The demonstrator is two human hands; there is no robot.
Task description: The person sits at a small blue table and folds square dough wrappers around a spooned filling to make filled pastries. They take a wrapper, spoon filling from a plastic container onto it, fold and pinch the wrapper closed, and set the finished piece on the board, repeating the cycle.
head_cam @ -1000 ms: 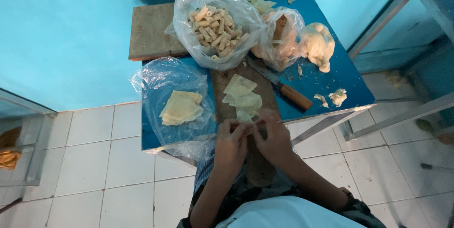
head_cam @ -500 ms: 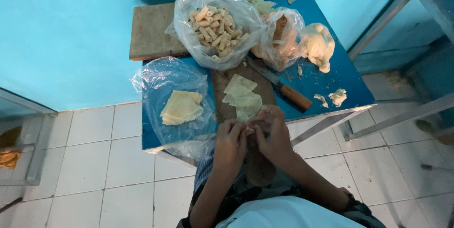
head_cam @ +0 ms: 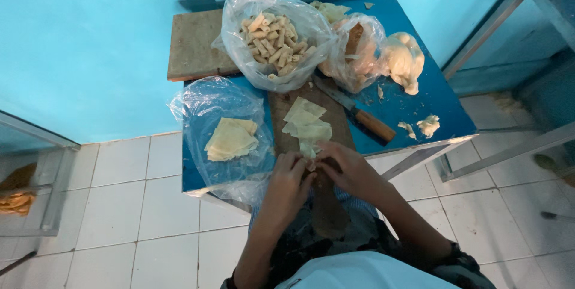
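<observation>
My left hand (head_cam: 286, 182) and my right hand (head_cam: 346, 167) meet at the near end of a long wooden board (head_cam: 291, 108) and pinch a pale dough wrapper (head_cam: 308, 150) between the fingertips. More pale wrappers (head_cam: 306, 120) lie on the board just beyond the hands. To the left, a stack of square wrappers (head_cam: 230, 139) rests on a clear plastic bag (head_cam: 203, 108). A clear bag of rolled pastry sticks (head_cam: 274, 40) stands at the back of the blue table (head_cam: 431, 94).
A knife with a wooden handle (head_cam: 373, 125) lies right of the board. A second plastic bag (head_cam: 354, 49) and a lump of dough (head_cam: 402, 59) sit at the back right, with dough scraps (head_cam: 427, 125) nearby. A wooden slab (head_cam: 191, 43) lies back left. White floor tiles (head_cam: 120, 205) surround the table.
My hands stay together at the board's near end; the fingers shift slightly on the wrapper. Nothing else has moved.
</observation>
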